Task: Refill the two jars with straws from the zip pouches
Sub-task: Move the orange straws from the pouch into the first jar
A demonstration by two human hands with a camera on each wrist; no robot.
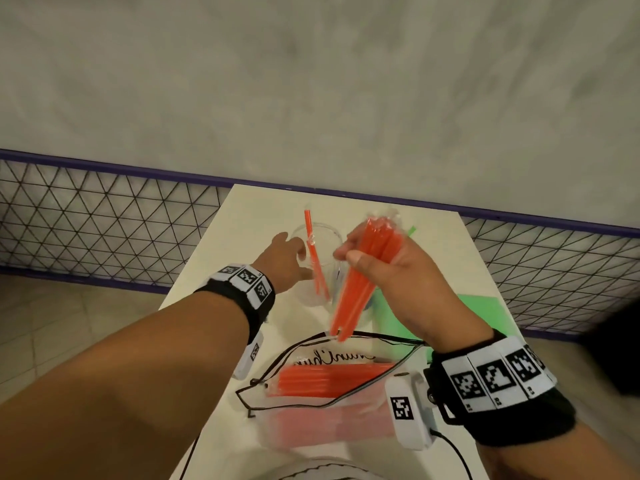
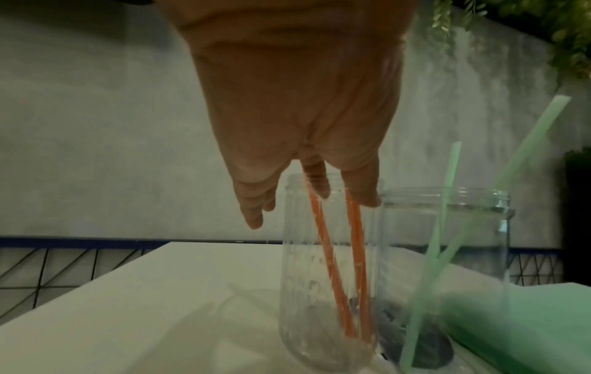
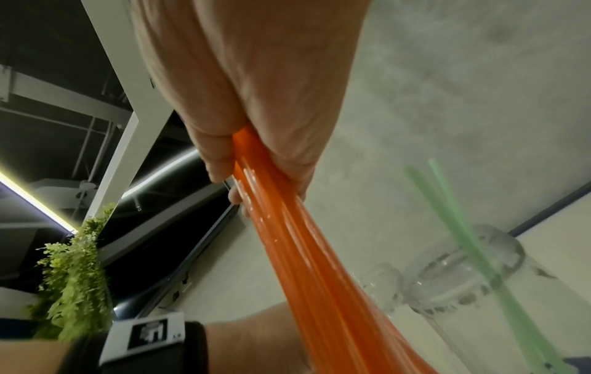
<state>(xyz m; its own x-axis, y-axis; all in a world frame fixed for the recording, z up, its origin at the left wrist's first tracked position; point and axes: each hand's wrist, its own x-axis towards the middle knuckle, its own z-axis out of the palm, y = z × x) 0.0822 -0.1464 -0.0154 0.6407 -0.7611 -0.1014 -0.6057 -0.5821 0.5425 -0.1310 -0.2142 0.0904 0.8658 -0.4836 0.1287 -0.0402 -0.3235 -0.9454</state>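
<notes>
A narrow clear jar [image 1: 309, 293] [image 2: 300, 291] stands on the white table [image 1: 249, 220] with two orange straws [image 1: 313, 258] [image 2: 332, 265] in it. My left hand [image 1: 298, 258] [image 2: 313, 212] reaches its mouth, fingers straight, thumb by the rim, holding nothing. My right hand [image 1: 349, 254] [image 3: 236, 182] grips a bunch of orange straws [image 1: 353, 292] [image 3: 307, 265] tilted just right of that jar. A wider jar [image 2: 473, 227] [image 3: 447, 286] with green straws [image 2: 444, 202] [image 3: 447, 210] stands beside it, mostly hidden in the head view. An open zip pouch [image 1: 311, 362] of orange straws lies near me.
A green pouch [image 1: 481, 313] [image 2: 527, 324] lies on the table's right side behind my right wrist. A wire mesh fence [image 1: 104, 216] with a purple rail runs along the table's far edge, against a grey wall. Green foliage [image 3: 73, 278] hangs off to one side.
</notes>
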